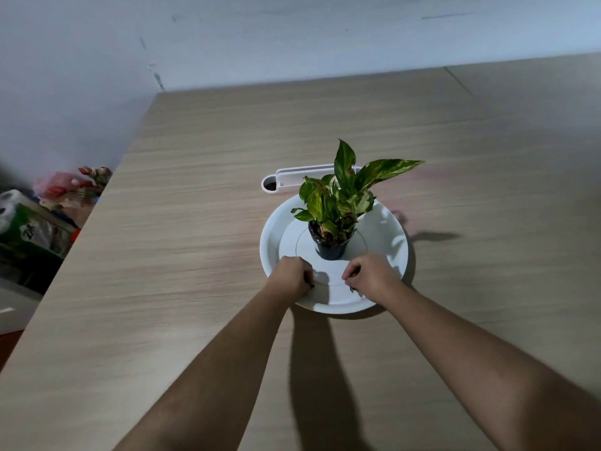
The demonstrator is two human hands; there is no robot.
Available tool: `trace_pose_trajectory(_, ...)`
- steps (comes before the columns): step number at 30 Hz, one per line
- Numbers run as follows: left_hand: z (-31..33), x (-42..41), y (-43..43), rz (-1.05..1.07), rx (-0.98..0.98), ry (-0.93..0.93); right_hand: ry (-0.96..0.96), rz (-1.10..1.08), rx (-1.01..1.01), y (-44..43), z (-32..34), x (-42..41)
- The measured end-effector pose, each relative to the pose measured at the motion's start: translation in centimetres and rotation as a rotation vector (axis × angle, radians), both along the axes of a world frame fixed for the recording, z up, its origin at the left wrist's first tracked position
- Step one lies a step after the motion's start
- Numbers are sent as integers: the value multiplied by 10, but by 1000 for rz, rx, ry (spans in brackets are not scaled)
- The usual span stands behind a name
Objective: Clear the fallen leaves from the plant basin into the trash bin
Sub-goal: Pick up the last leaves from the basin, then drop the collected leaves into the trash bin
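Observation:
A round white basin (395, 237) lies on the wooden table, and a small leafy plant (341, 193) in a black pot (330, 249) stands at its middle. Both hands rest inside the basin's near part, in front of the pot. My left hand (291, 276) is curled closed, with a small dark leaf scrap showing at its fingertips. My right hand (372, 275) is closed the same way, and a dark scrap pokes out below its fingers. No other loose leaves show on the basin floor. No trash bin is recognisable in view.
Just behind the basin lies a long white container (286, 177) with a round dark hole at its left end. Off the table's left edge (94, 206) sit artificial flowers (94, 177) and packaged goods (29, 229). A pale wall (227, 37) runs behind the table.

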State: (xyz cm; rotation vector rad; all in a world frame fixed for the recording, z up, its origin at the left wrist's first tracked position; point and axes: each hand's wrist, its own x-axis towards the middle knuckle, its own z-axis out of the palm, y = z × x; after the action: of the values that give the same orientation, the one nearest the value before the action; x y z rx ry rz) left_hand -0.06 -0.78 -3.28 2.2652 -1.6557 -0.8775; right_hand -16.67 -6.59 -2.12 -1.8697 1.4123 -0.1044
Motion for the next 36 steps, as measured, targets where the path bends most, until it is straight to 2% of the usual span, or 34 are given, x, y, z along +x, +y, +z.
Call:
trace_pose_trajectory(3,10,7,1,68,-87,61,-39,-48,-9,-2,6,-3)
trace_pose_trajectory(10,40,17,5,110,-220,55,-81,-95,-74,8,26,-15)
trace_pose_trajectory(17,57,-38,12,-11,-237,35,-95,-135,-168,26,49,-64)
trace_pose_trajectory(22,64,-140,14,-177,-238,54,-78,-239,-208,54,57,-160)
trace_pose_trajectory(29,60,-354,37,-553,-193,145,-3,-567,-135,132,48,-359)
trace_pose_trajectory(31,54,-415,51,-670,-174,169,37,-647,-123,157,41,-410)
trace_pose_trajectory(36,17,-509,80,-913,-56,174,74,-855,-82,214,0,-488)
